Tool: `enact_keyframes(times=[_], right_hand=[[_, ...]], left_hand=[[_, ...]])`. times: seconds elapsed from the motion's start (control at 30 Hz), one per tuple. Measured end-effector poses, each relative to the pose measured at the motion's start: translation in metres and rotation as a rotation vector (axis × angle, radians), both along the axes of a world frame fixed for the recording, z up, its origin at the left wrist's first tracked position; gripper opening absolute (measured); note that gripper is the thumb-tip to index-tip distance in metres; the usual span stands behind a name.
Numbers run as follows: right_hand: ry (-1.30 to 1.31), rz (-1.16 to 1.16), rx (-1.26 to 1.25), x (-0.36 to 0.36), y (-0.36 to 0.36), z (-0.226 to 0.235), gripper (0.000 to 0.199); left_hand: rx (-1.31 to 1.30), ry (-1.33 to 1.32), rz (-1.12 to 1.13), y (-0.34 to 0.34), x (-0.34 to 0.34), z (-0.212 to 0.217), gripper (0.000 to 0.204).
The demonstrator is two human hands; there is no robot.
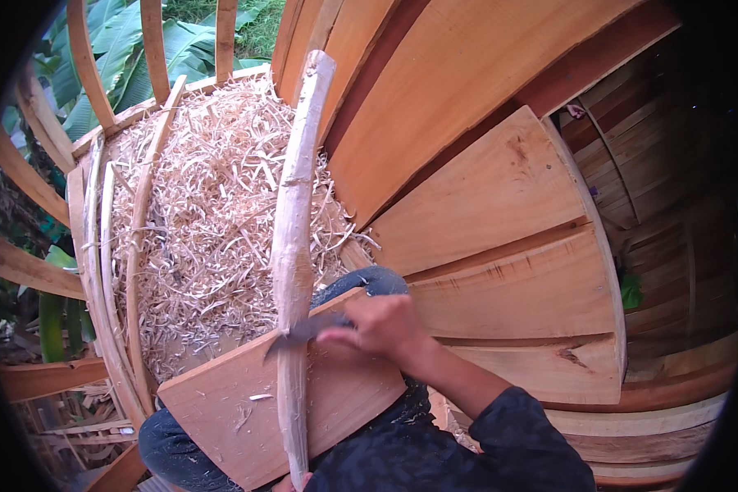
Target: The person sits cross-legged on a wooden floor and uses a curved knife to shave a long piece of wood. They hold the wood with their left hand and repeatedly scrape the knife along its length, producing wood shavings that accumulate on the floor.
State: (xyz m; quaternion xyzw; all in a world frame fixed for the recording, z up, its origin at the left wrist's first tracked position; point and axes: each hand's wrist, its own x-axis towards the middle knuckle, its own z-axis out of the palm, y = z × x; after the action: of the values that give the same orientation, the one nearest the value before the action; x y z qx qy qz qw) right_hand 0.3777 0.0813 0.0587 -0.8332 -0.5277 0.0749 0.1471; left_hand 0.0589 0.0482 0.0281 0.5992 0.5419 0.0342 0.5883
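Note:
A long, pale wooden pole point(293, 238), peeled and slightly crooked, slants away from me over a flat board point(221, 410) lying across my lap. My right hand point(384, 328) is closed around the handle of a knife point(310, 330). Its dark blade, smeared by motion, lies across the pole just above the board's far edge. At the bottom edge of the picture, my left hand point(307, 479) grips the near end of the pole; only a little of its fingers shows, and my body hides the rest. A few small shavings point(261, 397) rest on the board.
Curled wood shavings point(213, 189) heap on the floor ahead. Thin sticks point(143, 205) lean along the left side, beside upright wooden slats point(153, 49). A wall of wide planks point(467, 98) rises on the right, with a plank panel point(508, 279) close to my right arm.

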Motion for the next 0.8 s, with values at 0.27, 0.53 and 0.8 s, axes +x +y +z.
enact_keyframes(times=[0.27, 0.53, 0.8], right_hand=[[0.032, 0.356, 0.003, -0.031, -0.012, 0.024, 0.054], [-0.058, 0.070, 0.129, 0.026, 0.007, 0.030, 0.052], [0.036, 0.051, -0.017, 0.027, 0.007, 0.015, 0.048]], left_hand=[[0.000, 0.024, 0.004, 0.002, 0.001, 0.003, 0.029], [0.050, 0.071, 0.078, 0.006, 0.010, 0.009, 0.029], [0.070, 0.116, 0.054, 0.011, 0.025, 0.008, 0.028]])
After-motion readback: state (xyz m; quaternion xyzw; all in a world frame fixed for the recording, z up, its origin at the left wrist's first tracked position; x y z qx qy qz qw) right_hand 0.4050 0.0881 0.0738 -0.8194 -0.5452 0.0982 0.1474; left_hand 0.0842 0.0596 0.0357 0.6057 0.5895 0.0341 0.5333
